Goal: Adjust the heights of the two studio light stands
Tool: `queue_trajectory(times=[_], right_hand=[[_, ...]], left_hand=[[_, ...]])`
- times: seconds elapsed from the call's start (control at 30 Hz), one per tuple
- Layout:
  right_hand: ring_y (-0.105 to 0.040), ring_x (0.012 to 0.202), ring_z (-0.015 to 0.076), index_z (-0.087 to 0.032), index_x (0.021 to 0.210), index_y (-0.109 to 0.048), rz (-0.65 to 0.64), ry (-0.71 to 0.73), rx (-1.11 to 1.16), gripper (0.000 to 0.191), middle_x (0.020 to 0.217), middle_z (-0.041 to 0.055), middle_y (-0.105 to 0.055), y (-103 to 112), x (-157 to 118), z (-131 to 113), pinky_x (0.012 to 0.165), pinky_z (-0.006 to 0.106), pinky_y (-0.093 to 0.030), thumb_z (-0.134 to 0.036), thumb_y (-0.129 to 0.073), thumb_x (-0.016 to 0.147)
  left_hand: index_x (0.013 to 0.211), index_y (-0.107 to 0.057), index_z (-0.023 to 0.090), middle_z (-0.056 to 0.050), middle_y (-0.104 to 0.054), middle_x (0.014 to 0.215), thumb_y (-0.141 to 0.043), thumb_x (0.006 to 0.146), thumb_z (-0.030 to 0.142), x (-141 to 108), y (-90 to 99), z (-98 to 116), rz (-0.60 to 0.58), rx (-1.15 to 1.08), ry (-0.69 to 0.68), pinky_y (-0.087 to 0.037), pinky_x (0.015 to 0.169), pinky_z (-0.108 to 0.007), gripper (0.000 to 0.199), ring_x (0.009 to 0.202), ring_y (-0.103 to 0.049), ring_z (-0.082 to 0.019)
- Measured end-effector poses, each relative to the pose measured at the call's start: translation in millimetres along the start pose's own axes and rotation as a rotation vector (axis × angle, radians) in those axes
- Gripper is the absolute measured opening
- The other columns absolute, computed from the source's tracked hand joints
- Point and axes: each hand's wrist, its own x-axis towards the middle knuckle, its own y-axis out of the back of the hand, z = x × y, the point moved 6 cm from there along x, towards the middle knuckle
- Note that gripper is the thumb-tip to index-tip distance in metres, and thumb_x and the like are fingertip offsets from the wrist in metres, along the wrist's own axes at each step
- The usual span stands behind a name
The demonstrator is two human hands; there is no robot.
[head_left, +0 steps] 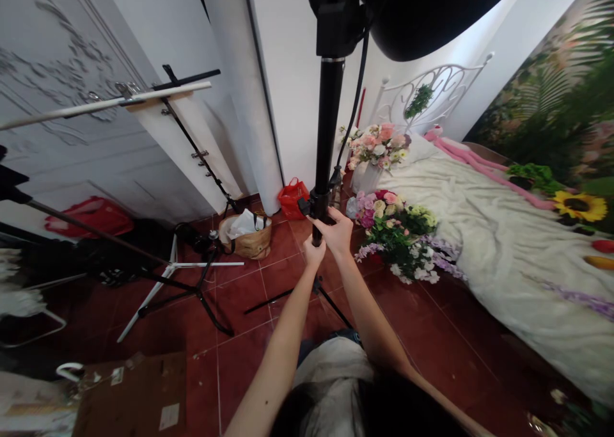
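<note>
A black light stand [329, 123] rises in front of me, with a large black lamp head [422, 15] on top and a cable hanging beside the pole. My left hand [314, 251] is closed round the pole low down, under the collar. Just above it, my right hand [336, 229] grips the stand at the black collar [317, 201], thumb stretched to the left across it. Dark tripod legs [336, 306] spread on the floor below my hands.
To the right is a bed [432, 187] with a cream cover; bouquets [393, 226] stand beside it. On the left are another stand [177, 286], a woven bag [247, 235] and a red bag [293, 199]. A cardboard box [134, 392] lies at the lower left.
</note>
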Motion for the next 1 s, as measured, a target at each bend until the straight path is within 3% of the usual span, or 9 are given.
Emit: queue_trajectory(times=[0.1,0.2,0.3,0.4,0.5,0.67,0.8,1.0], right_hand=[[-0.063,0.096,0.0233,-0.02,0.109,-0.066,-0.037,0.077,-0.078,0.043,0.104,0.0048,-0.068,8.9,-0.2,-4.6,0.088,0.038,-0.05,-0.044,-0.067,0.072],[-0.061,0.102,0.0221,-0.022,0.112,-0.065,-0.164,0.141,-0.14,0.039,0.11,0.006,-0.066,23.0,-4.9,5.5,0.093,0.037,-0.048,-0.044,-0.061,0.08],[-0.061,0.105,0.0208,-0.024,0.108,-0.067,-0.246,0.091,-0.219,0.033,0.11,0.0051,-0.067,42.5,-16.4,40.6,0.094,0.038,-0.047,-0.04,-0.043,0.091],[-0.063,0.099,0.0208,-0.023,0.106,-0.068,-0.308,0.033,-0.281,0.034,0.104,0.0058,-0.069,54.3,-35.0,81.8,0.091,0.04,-0.049,-0.036,-0.039,0.092],[-0.062,0.102,0.0203,-0.024,0.116,-0.063,-0.383,0.045,-0.319,0.035,0.11,0.0062,-0.067,51.0,-56.4,108.9,0.093,0.041,-0.047,-0.033,-0.042,0.09],[-0.05,0.121,0.0211,-0.028,0.125,-0.055,-0.393,0.018,-0.444,0.038,0.127,0.0069,-0.057,38.4,-76.5,131.4,0.1,0.045,-0.04,-0.032,-0.044,0.09],[-0.047,0.124,0.0204,-0.029,0.127,-0.054,-0.416,-0.014,-0.439,0.038,0.131,0.0063,-0.054,30.7,-74.2,146.3,0.1,0.045,-0.039,-0.035,-0.043,0.091],[-0.049,0.122,0.0194,-0.022,0.116,-0.062,-0.402,-0.093,-0.258,0.041,0.123,0.0078,-0.06,21.5,-56.5,166.7,0.105,0.044,-0.033,-0.043,-0.034,0.093]], left_hand=[[0.065,-0.06,0.016,-0.003,-0.06,0.055,-0.068,0.059,0.025,-1.0,-0.8,-0.3,0.013,-0.011,0.006,-0.048,0.058,-0.027,0.013,0.066,-0.062,-0.021],[0.064,-0.06,0.016,-0.003,-0.059,0.056,-0.069,0.06,0.026,-2.2,-1.5,-0.8,0.039,-0.026,0.012,-0.047,0.057,-0.027,0.014,0.065,-0.062,-0.02],[0.062,-0.058,0.016,-0.002,-0.057,0.054,-0.07,0.06,0.029,-2.6,-2.0,-2.2,0.062,-0.026,0.018,-0.047,0.056,-0.025,0.017,0.061,-0.061,-0.018],[0.059,-0.057,0.016,-0.001,-0.056,0.053,-0.07,0.06,0.03,-2.3,-2.6,-4.1,0.061,-0.011,0.017,-0.046,0.054,-0.024,0.02,0.059,-0.059,-0.016],[0.058,-0.057,0.016,-0.001,-0.057,0.053,-0.07,0.06,0.03,-2.2,-2.2,-4.3,0.061,0.002,0.004,-0.045,0.054,-0.024,0.02,0.059,-0.06,-0.016],[0.057,-0.056,0.017,-0.002,-0.058,0.054,-0.07,0.06,0.03,-3.3,-2.2,-1.8,0.067,0.011,0.014,-0.046,0.055,-0.024,0.019,0.062,-0.061,-0.017],[0.056,-0.055,0.017,-0.001,-0.058,0.054,-0.071,0.059,0.029,-4.3,-2.4,0.8,0.078,-0.003,0.021,-0.045,0.055,-0.024,0.02,0.061,-0.06,-0.017],[0.056,-0.055,0.017,0.0,-0.056,0.053,-0.07,0.06,0.03,-3.9,-3.2,-0.5,0.057,0.01,0.011,-0.044,0.054,-0.023,0.02,0.059,-0.059,-0.015]])
